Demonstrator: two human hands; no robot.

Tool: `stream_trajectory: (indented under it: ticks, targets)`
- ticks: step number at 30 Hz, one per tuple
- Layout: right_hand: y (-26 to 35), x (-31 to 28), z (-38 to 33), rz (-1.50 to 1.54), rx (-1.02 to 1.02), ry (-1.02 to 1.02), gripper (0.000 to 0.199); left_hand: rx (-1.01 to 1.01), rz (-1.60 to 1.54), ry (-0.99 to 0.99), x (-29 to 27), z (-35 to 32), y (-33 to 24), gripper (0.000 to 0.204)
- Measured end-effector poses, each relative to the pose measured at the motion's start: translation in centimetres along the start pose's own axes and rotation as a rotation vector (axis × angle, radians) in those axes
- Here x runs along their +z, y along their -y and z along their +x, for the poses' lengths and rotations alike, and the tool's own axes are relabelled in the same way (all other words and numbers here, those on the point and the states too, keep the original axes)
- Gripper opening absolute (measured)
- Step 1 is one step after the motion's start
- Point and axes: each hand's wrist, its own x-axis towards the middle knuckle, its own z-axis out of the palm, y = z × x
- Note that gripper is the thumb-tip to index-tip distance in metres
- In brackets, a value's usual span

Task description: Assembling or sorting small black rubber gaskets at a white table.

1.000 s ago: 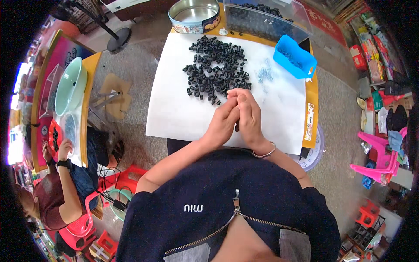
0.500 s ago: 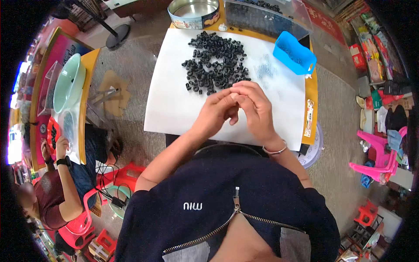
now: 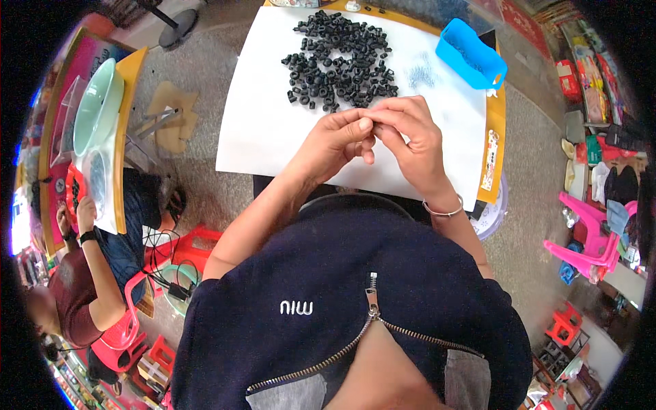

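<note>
My left hand (image 3: 329, 141) and my right hand (image 3: 418, 142) meet over the near part of a white sheet (image 3: 256, 116). Both are closed, with thumbs and fingertips pinched together and touching. Whatever lies between the fingertips is hidden or too small to make out. Just beyond them spreads a loose heap of small black ring-like pieces (image 3: 342, 78). A blue plastic bin (image 3: 471, 76) with small dark bits inside stands at the sheet's far right corner.
The sheet covers a yellow-edged table (image 3: 497, 164). To the left, another person (image 3: 102, 294) sits holding a red item (image 3: 76, 184) beside a pale green basin (image 3: 102, 102) on a second table. A pink stool (image 3: 591, 239) lies at the right.
The view has tilted, so the table sits higher in the picture. My left thumb has straightened somewhat against the right fingers. Both hands stay together, and the black heap looks the same.
</note>
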Motion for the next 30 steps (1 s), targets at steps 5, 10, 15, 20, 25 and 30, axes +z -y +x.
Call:
stream_trajectory:
  ticks: [5, 10, 15, 20, 25, 30]
  targets:
    - [0.7, 0.2, 0.1, -0.015, -0.016, -0.049, 0.021, 0.012, 0.021, -0.047, 0.3, 0.0, -0.2, 0.026]
    - [0.0, 0.0, 0.0, 0.002, -0.037, -0.047, 0.021, 0.01, -0.068, -0.033, 0.2, -0.3, -0.3, 0.024]
    - [0.0, 0.6, -0.2, 0.401, 0.234, -0.139, 0.016, 0.023, -0.064, -0.076, 0.0, 0.0, 0.0, 0.023]
    - [-0.4, 0.9, -0.2, 0.575, 0.322, -0.219, 0.014, 0.032, -0.015, -0.103, 0.2, 0.0, -0.2, 0.028]
    - [0.0, 0.6, 0.1, 0.633, 0.429, -0.217, 0.014, 0.077, -0.036, -0.115, 0.4, 0.0, -0.5, 0.023]
    - [0.2, 0.4, 0.1, 0.609, 0.442, -0.185, 0.015, 0.105, -0.032, -0.131, 0.3, 0.1, -0.6, 0.022]
